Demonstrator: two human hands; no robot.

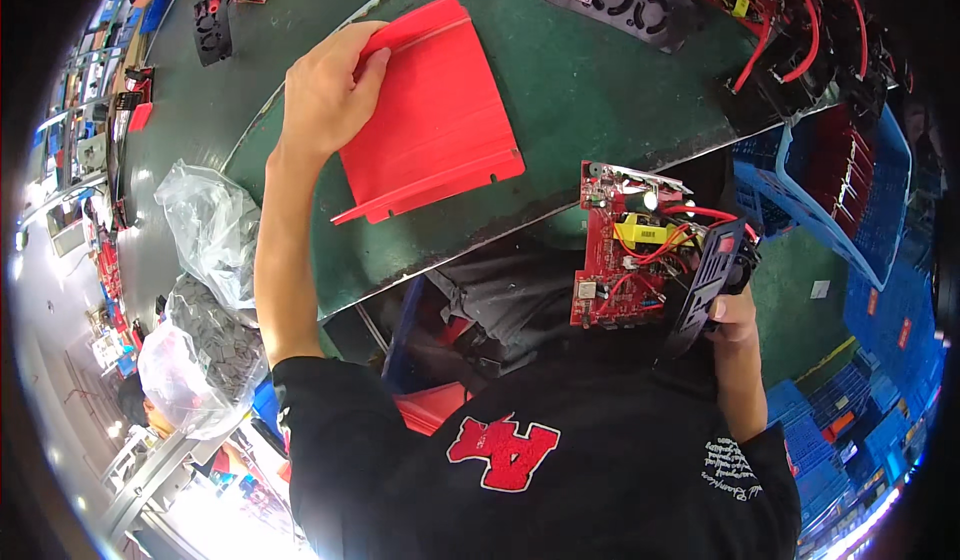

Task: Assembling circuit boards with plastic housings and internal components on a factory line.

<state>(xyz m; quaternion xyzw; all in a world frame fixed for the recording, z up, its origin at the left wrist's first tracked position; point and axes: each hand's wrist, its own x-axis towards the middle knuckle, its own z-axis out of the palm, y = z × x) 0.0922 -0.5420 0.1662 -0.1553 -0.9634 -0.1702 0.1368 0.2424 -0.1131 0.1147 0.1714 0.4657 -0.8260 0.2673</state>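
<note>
My left hand is closed on the far left edge of a red sheet-metal cover, thumb on its inner face. The cover has a folded, notched lip along its near side and rests on the green table. At the right, my right hand grips a black end panel with fan slots. A red circuit board with a yellow transformer and red wires is joined to that panel. The board assembly hangs past the table's near edge, above my lap. My right fingers are partly hidden behind the panel.
Another black fan panel lies at the table's far side, near more boards with red cables. Blue crates stand at the right. Clear plastic bags sit at the left, by the dark green table's edge.
</note>
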